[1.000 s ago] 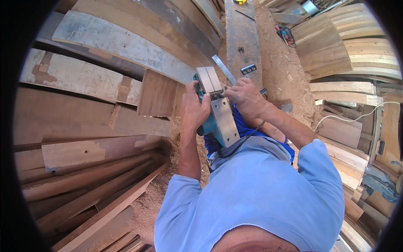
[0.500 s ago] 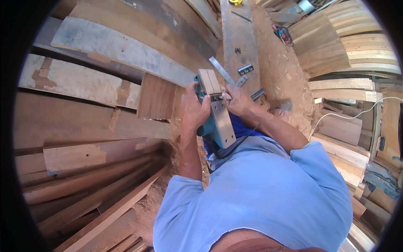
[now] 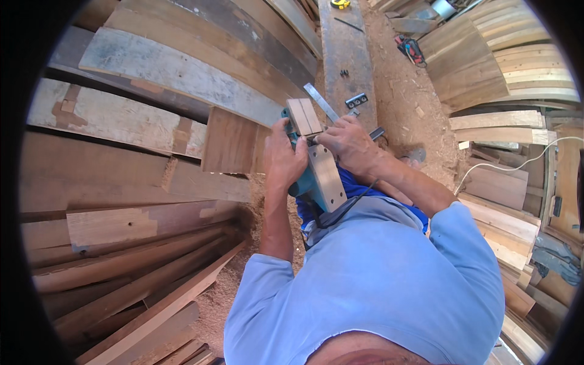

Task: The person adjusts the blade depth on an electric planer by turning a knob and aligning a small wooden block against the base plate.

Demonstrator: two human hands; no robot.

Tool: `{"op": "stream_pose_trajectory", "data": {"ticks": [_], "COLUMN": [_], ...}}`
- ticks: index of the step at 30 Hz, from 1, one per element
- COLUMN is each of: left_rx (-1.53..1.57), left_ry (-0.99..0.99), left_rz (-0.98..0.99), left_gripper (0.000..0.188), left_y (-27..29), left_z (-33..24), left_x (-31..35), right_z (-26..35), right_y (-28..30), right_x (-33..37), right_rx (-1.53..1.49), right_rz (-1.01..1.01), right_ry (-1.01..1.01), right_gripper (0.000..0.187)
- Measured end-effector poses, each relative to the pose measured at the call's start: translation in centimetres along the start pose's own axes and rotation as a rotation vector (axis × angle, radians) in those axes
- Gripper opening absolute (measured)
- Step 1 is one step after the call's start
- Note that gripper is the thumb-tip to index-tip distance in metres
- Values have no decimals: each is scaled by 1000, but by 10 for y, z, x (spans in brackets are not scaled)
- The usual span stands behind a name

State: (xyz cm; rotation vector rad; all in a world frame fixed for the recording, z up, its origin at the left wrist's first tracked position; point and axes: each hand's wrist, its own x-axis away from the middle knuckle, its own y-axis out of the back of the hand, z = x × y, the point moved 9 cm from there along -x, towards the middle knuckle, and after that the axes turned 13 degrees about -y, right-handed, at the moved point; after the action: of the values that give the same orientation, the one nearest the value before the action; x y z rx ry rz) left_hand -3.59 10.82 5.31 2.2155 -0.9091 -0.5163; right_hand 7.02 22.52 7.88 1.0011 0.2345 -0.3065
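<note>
A teal electric planer [image 3: 328, 176] is turned over above my lap, its pale sole plates facing up and a dark cord trailing from its near end. My left hand [image 3: 285, 152] wraps round its left side, thumb by the cutter slot. Bent over that slot from the right, my right hand [image 3: 351, 145] has its fingers pinched together; whatever they grip is hidden. A metal straightedge [image 3: 320, 101] leans just beyond the planer. On the plank bench [image 3: 344, 48] lie a dark bar with round holes [image 3: 356, 100] and two tiny black pieces [image 3: 344, 73].
Farther along the bench are a yellow tape measure [image 3: 340, 4] and a thin dark rod [image 3: 348, 24]. Boards [image 3: 182, 67] are stacked along the left. A red and black power tool [image 3: 410, 50] sits on the sawdust floor [image 3: 395, 109]. At right, a white cord [image 3: 517, 164] crosses timber.
My right hand has shifted, its back turning further over the cutter slot and its fingers closing in. The planer has tilted very slightly; my left hand keeps its hold.
</note>
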Motion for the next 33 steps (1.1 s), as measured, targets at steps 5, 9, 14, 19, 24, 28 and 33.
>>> {"op": "stream_pose_trajectory", "data": {"ticks": [5,9,14,19,24,28,33], "left_rx": [22,41,72,47,-25,-55,-88], "left_ry": [4,-35,-48,-33,-52,-55,-92], "left_rz": [2,-25,-33,-12,-1,-36,-71], "left_gripper": [54,54,53,53,56,60,60], "left_y": [-1,0,-3,0,-4,3,-2], "left_z": [1,3,10,3,-6,-10,-17], "left_x": [0,1,2,0,-1,8,10], "right_z": [-40,-47,0,21,5,-8,-26], "right_y": [-38,-34,6,0,-15,-32,-34], "right_x": [12,26,5,-6,-9,-9,4], "right_rx": [-354,-652,-239,25,-147,-292,-491], "right_rz": [161,274,89,129,251,246,183], "right_ry": [-548,-790,-247,-31,-195,-522,-723], "right_gripper": [19,19,28,31,14,24,20]}}
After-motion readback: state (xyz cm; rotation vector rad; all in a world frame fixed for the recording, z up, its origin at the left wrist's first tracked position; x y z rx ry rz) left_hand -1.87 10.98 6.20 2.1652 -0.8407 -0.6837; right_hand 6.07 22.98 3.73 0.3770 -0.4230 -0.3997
